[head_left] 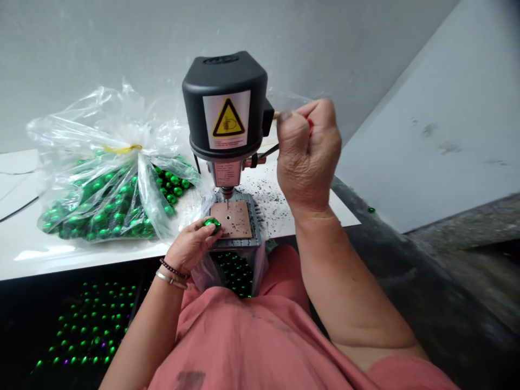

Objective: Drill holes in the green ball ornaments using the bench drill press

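Between the fingers of my left hand (pixel 194 242) is a shiny green ball (pixel 212 223), held at the left front edge of a brown board (pixel 240 227) with a small hole in it. A bench drill press (pixel 225 108) with a black head stands over the board. Its thin drill bit (pixel 228 205) points down above the board, apart from the ball. My right hand (pixel 309 154) is closed in a fist around the drill press lever, at the right of the head. Little of the lever shows, only a bit of red between the fingers.
A clear plastic bag (pixel 140 189) of green balls, tied with yellow, lies on the white table (pixel 93 252) at left. Dark shavings litter the table right of the drill. Below the board's front edge hangs an open bag of green balls (pixel 233 273). More balls (pixel 87 327) lie low left.
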Action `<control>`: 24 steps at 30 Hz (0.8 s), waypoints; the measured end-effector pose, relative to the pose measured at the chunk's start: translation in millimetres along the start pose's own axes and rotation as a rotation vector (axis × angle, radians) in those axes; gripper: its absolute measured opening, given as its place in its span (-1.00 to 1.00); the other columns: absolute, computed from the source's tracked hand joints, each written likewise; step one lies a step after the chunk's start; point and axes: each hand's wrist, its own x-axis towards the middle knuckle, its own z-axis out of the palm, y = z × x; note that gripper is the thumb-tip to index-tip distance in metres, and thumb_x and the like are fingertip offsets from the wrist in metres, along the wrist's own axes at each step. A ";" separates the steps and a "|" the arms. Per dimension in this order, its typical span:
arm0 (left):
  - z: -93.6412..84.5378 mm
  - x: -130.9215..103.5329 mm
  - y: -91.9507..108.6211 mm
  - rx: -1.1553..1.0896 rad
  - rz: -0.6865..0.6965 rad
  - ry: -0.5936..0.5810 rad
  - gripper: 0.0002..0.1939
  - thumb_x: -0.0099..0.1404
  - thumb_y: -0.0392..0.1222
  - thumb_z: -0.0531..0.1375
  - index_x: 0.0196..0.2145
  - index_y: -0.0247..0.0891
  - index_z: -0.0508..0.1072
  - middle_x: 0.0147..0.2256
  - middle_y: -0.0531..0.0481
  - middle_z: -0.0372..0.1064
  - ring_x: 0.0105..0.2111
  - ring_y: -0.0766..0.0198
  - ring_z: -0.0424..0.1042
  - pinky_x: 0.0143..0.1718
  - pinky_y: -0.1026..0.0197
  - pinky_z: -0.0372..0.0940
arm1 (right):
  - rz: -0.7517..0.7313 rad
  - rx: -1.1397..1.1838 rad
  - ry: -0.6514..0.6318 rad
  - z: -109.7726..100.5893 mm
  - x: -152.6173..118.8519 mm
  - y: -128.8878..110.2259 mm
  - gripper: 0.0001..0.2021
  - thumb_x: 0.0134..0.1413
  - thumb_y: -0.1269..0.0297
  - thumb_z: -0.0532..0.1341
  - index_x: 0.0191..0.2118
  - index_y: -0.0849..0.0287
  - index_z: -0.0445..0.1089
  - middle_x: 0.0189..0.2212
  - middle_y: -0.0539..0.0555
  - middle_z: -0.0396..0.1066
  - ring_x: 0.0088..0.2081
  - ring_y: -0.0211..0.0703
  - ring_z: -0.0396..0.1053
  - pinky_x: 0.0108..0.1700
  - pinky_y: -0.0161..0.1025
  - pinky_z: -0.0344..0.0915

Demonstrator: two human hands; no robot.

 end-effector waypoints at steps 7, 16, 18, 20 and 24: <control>2.7 30.6 -3.9 0.683 0.231 0.131 -0.58 -0.04 -0.08 0.28 -0.19 -0.29 0.46 -0.31 -0.01 0.46 -0.34 0.27 0.41 -0.28 0.22 0.31 | 0.005 0.009 -0.038 -4.3 -3.0 -1.3 -0.77 0.13 0.18 0.03 -0.47 0.15 0.04 -0.60 -0.11 0.04 -0.57 -0.48 0.08 -0.49 -0.45 0.13; 23.8 44.8 2.0 1.232 0.301 0.114 -0.60 0.03 -0.17 0.23 -0.12 -0.20 0.47 -0.26 0.00 0.48 -0.28 0.22 0.42 -0.17 0.21 0.27 | 0.011 0.081 -0.063 -8.5 -5.4 -1.6 -0.81 0.11 0.22 0.04 -0.47 0.15 0.06 -0.61 -0.14 0.05 -0.58 -0.49 0.15 -0.43 -0.44 0.18; 26.6 46.2 4.8 1.286 0.334 0.093 -0.63 0.03 -0.19 0.22 -0.14 -0.18 0.48 -0.26 0.01 0.47 -0.28 0.22 0.41 -0.16 0.21 0.27 | 0.016 0.080 -0.066 -8.8 -5.7 -1.7 -0.81 0.11 0.23 0.04 -0.47 0.15 0.05 -0.62 -0.14 0.05 -0.57 -0.48 0.16 -0.41 -0.43 0.20; 26.6 47.9 7.2 1.303 0.333 0.075 -0.62 0.02 -0.20 0.23 -0.14 -0.19 0.48 -0.27 0.02 0.47 -0.28 0.22 0.41 -0.16 0.22 0.27 | 0.020 0.081 -0.068 -9.0 -5.8 -1.8 -0.81 0.11 0.23 0.05 -0.46 0.14 0.05 -0.63 -0.14 0.05 -0.58 -0.48 0.16 -0.42 -0.43 0.20; 17.8 48.8 9.6 1.218 0.245 0.029 -0.61 0.06 -0.15 0.20 -0.11 -0.20 0.47 -0.27 0.03 0.49 -0.27 0.22 0.42 -0.18 0.24 0.28 | 0.017 0.096 -0.073 -9.3 -6.6 -1.5 -0.81 0.11 0.23 0.05 -0.46 0.14 0.05 -0.64 -0.15 0.04 -0.59 -0.48 0.14 -0.43 -0.43 0.19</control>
